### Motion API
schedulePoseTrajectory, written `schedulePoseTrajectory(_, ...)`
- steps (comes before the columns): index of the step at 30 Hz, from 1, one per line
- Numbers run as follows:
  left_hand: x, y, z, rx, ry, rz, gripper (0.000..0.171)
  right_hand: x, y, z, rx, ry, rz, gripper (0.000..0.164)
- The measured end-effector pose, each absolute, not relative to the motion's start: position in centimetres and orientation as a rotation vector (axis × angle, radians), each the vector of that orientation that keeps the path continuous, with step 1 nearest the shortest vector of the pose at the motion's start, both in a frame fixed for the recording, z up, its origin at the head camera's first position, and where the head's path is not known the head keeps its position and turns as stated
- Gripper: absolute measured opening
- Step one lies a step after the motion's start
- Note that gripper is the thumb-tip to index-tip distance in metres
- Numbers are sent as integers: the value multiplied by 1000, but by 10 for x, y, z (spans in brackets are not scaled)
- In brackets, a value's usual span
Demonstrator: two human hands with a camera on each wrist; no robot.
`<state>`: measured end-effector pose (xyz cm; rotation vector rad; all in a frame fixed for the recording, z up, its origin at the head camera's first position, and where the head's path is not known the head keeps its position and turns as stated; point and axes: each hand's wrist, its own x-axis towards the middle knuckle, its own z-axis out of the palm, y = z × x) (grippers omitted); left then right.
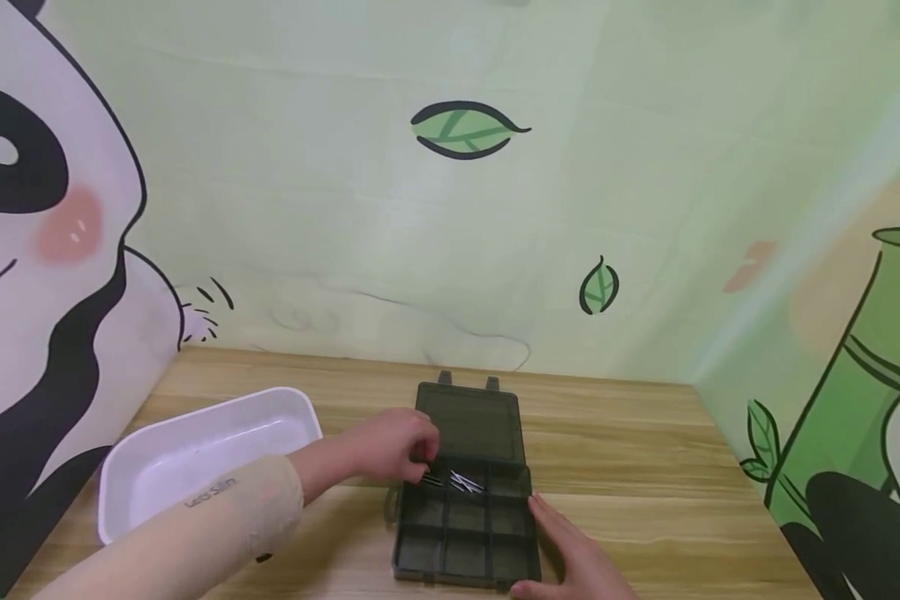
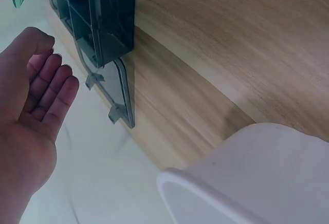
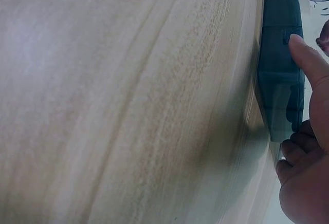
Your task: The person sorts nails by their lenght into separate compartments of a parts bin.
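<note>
A dark, see-through compartment box (image 1: 467, 533) lies on the wooden table, its lid (image 1: 468, 423) laid back behind it. Thin metal pins (image 1: 465, 482) lie in its far middle compartment, with a few more slender pieces (image 1: 432, 478) in the far left one. Over that left compartment my left hand (image 1: 397, 444) has its fingertips bent downward; I cannot tell whether it pinches a pin. My right hand (image 1: 581, 562) holds the box's near right corner, thumb at the front wall (image 3: 282, 54) and fingers along the right side.
A white, shallow tray (image 1: 303, 408) stands left of the box, under my left forearm. Behind the table (image 1: 615, 450) hangs a green backdrop with leaves and a panda; bamboo is drawn on the right side.
</note>
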<state>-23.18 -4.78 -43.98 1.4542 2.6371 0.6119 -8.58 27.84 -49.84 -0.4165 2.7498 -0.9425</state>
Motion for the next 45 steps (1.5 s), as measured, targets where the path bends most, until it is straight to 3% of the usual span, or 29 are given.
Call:
schedulePoseTrajectory(9,-231,-61,-436,1307,2666,785,13,-85,279,-496,-463,2754,-949,114)
schedulePoseTrajectory(18,-229,-70,-439,1088,2722,913,33,-92,289,-482,-419,2754,-952,109)
schedulePoseTrajectory(33,-213,-68,-446,500,2708,1204,72,-137,287,-447,-424,2771,-979,96)
schedulePoseTrajectory(45,-209,-61,-467,247,2585,1411,76,-179,293,-460,-350,2576,-1191,90)
